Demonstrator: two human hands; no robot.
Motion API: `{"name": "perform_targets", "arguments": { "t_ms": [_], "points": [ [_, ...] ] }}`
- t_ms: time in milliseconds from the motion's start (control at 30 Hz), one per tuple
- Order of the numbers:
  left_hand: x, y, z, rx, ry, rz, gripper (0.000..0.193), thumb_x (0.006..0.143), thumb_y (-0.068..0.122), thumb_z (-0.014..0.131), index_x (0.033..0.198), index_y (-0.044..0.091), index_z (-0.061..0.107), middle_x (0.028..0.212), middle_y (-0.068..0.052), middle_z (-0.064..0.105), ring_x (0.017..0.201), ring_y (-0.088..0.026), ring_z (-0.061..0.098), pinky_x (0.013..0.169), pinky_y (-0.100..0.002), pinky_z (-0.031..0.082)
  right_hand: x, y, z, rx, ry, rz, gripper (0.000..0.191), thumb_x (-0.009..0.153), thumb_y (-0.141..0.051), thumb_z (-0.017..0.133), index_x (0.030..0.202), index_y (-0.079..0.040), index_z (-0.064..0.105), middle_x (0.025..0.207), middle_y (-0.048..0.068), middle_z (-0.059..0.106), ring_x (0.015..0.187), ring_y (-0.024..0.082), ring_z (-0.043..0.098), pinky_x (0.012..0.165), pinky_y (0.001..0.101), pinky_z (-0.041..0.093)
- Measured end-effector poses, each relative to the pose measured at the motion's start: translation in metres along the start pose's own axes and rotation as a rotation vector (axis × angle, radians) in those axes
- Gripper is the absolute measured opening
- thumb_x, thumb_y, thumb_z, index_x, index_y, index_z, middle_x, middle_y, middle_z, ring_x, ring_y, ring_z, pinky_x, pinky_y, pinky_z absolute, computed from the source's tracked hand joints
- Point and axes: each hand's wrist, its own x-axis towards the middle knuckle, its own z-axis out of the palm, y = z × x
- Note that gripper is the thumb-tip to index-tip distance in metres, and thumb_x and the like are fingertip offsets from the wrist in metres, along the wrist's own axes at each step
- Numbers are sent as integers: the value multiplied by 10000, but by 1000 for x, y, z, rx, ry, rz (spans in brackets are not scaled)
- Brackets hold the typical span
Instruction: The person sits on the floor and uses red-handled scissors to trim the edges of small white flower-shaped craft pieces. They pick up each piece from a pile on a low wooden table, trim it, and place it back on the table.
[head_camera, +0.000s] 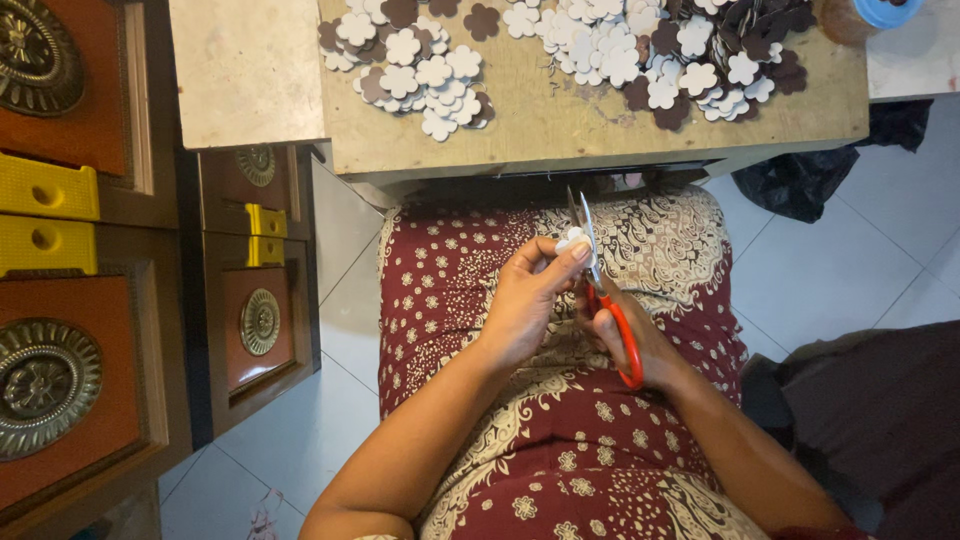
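Trimming a small white foam flower over the lap, with red-handled scissors.

The left hand (525, 305) pinches the small white flower-shaped foam piece (572, 239) between thumb and fingers (578, 254), holding it up off the patterned maroon skirt (450, 290), probably so the blades can reach its edge freely. The right hand (625, 335) grips the red-handled steel scissors (600, 285), fingers closed through the loops, blades pointing up and away beside the piece, nearly touching it. Both forearms angle inward, wrists close together above the knees. Ahead, the worn wooden worktop (560, 125) carries 2 heaps of white and brown foam flowers (420, 65), well apart from the hands, seemingly kept within reach. Carved wooden drawers with yellow catches (60, 190) stand at the left.
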Motion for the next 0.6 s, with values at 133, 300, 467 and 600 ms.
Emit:
{"name": "perform_targets", "arguments": {
  "t_ms": [133,300,467,600],
  "points": [
    [1,1,-3,46,11,31,174,935,205,771,955,95,638,894,26,682,784,-43,556,731,-213,461,1,1,-2,-53,40,-63,945,835,-908,254,1205,-67,475,801,-1,508,631,108,527,478,300,476],
    [1,5,-8,65,-22,52,173,942,174,772,1016,59,666,908,20,689,796,-44,569,743,-213,472,0,-1,-6,-17,4,-84,907,854,-909,290,1099,-62,504,780,8,498,623,117,506,497,306,459],
    [1,6,-9,51,-18,44,167,943,161,764,1022,55,662,929,4,707,811,-48,596,748,-217,482,1,1,-5,14,-13,-48,892,822,-909,294,1069,-77,503,735,5,478,575,120,500,456,312,467],
    [2,8,-11,45,-15,74,153,936,128,758,1025,45,666,963,-12,723,867,-61,638,797,-223,509,0,4,-8,-72,5,-153,846,920,-882,261,1068,-86,508,749,0,464,609,103,494,498,295,460]
  ]
}}
